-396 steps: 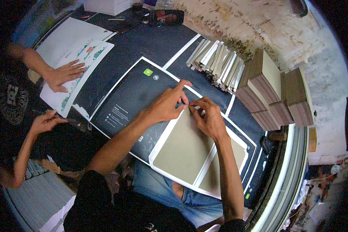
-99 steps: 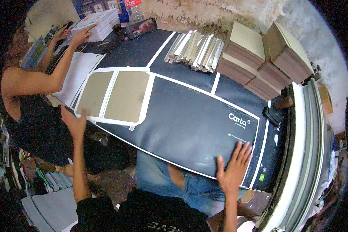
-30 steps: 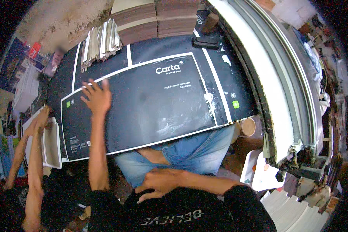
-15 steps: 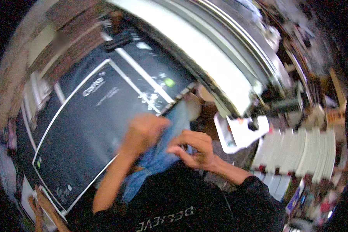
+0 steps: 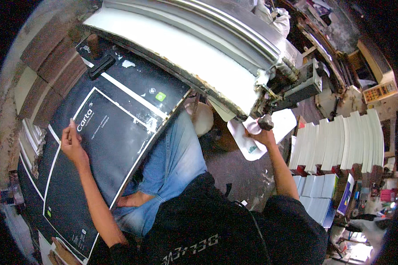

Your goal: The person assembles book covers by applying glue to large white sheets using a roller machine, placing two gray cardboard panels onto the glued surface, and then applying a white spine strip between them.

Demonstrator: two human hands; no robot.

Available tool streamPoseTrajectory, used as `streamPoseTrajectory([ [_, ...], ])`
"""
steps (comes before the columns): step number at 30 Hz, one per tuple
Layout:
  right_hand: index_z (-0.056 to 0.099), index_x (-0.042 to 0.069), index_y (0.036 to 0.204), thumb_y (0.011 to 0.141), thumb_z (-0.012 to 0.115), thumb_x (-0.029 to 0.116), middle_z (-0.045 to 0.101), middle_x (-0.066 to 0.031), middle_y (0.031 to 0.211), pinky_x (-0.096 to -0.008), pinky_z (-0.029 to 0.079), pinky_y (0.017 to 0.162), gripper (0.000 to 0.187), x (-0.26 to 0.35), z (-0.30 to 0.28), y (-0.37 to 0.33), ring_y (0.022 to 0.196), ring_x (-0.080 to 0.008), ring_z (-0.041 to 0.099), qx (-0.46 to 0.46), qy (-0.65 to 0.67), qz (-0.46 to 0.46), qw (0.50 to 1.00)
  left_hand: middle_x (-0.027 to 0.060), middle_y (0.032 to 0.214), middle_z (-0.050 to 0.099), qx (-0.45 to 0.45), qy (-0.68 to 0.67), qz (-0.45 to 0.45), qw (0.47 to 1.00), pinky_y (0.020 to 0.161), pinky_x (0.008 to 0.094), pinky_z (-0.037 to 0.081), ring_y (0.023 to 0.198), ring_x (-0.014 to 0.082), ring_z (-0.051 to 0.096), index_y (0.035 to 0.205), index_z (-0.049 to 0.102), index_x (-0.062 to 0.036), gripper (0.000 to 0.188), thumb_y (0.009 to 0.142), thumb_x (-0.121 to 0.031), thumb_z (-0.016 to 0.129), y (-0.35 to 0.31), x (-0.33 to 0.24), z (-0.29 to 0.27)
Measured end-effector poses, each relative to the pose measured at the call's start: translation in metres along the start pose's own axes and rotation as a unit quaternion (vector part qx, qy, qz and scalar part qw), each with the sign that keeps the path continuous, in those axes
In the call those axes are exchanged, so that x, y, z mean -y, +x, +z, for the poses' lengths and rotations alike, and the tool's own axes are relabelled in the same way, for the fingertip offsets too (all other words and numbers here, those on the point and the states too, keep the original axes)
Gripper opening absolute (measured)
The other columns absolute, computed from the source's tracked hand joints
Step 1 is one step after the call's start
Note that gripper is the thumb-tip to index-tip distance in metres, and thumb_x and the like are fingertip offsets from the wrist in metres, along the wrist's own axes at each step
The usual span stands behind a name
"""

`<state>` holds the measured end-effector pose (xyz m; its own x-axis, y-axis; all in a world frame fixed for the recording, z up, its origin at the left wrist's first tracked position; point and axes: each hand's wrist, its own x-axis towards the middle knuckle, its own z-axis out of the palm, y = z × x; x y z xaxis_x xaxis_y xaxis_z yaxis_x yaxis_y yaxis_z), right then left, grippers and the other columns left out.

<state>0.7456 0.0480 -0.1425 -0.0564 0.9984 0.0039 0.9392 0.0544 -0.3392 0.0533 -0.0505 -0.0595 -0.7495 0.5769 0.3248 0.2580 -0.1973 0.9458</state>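
Note:
My left hand is above a large black printed board with white lines. Its index finger points up, and the other fingers are bent loosely with nothing visible in them. On the other side, my right hand reaches into a white plastic tub with a cut-out side. A dark round knob and a pale pinkish rounded thing hide part of its fingers, so what they touch cannot be made out. Something small and green shows inside the tub below the fingers.
A long machine with a white bed borders the board's far side. A black handle-like block lies on the board. Stacks of white paper stand at right, above blue-grey stacks. Brown stacks stand at left. Another person's hand shows lower left.
My hands were close together over my lap. They have moved apart: the left out over the board, the right into the white tub. The whole view has turned somewhat.

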Motion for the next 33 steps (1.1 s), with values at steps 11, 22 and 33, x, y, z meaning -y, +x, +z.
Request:
streamPoseTrajectory([
  [11,0.075,0.001,0.106,0.072,0.091,0.044,0.076,-0.0195,0.087,-0.0444,0.055,0.07,0.057,0.007,0.005,-0.018,0.078,-0.0324,0.074,-0.073,0.124,0.042,0.989,-0.0066,0.07,0.054,0.011,0.056,-0.02,0.998,0.053,0.0195,0.028,0.058,0.0014,0.041,0.089,0.069,-0.0075,0.017,0.097,-0.022,0.073,-0.004,-0.007,0.0],
  [22,0.068,0.001,0.117,0.096,0.053,0.01,0.073,-0.0202,0.111,-0.0421,0.052,0.09,0.027,-0.075,-0.08,-0.003,0.103,-0.034,0.069,-0.498,-0.01,0.044,0.866,-0.0082,0.062,0.048,0.066,0.13,-0.002,0.989,0.051,0.0222,0.028,0.055,0.0024,0.039,0.08,0.068,-0.0052,0.027,0.097,-0.025,0.072,-0.006,-0.023,0.009],
  [33,0.06,0.003,0.135,0.084,0.051,-0.013,0.066,-0.0145,0.133,-0.0372,0.052,0.103,0.054,0.206,-0.37,0.123,0.116,-0.0298,0.068,-0.378,-0.228,-0.311,0.841,0.0015,0.056,0.059,0.287,0.032,0.122,0.95,0.052,0.0262,0.04,0.054,0.007,0.053,0.078,0.077,-0.0027,0.048,0.096,-0.046,0.068,0.008,-0.215,0.195],
])
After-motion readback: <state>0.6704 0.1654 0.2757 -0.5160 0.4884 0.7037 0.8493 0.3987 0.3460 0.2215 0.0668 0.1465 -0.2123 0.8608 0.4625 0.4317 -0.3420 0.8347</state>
